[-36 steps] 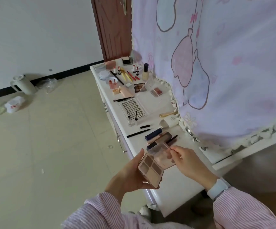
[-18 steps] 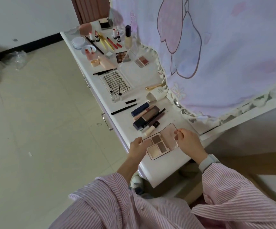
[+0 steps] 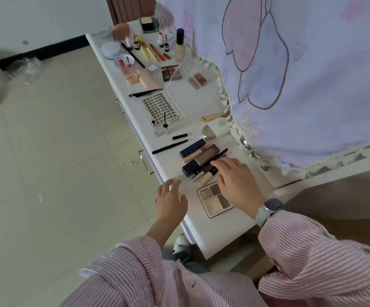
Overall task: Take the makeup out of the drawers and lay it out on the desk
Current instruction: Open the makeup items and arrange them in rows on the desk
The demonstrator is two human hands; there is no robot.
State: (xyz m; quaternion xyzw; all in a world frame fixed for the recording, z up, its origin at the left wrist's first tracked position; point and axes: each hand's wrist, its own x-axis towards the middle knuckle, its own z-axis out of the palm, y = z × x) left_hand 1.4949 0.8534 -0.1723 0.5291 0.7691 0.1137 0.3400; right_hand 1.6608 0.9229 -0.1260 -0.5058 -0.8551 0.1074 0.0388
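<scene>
An open four-pan eyeshadow palette (image 3: pixel 212 199) lies flat on the near end of the white desk (image 3: pixel 221 231). My right hand (image 3: pixel 237 180) hovers over its far right part with relaxed fingers, the fingertips reaching a cluster of dark tubes and pencils (image 3: pixel 201 161). My left hand (image 3: pixel 170 200) is at the desk's front edge, left of the palette, fingers spread and holding nothing. Makeup is laid out all along the desk: a lash tray (image 3: pixel 160 109), a foundation bottle (image 3: pixel 179 45), small palettes (image 3: pixel 171 73).
Drawer handles (image 3: pixel 144 161) run along the desk's front, drawers closed. A patterned cloth (image 3: pixel 301 74) hangs along the desk's right side. Beige floor tiles lie to the left, with a plastic bag (image 3: pixel 25 68) by the wall. A watch sits on my right wrist.
The palette was held in both hands a second ago; it now lies on the desk and both hands have let go. My right hand moved toward the tubes.
</scene>
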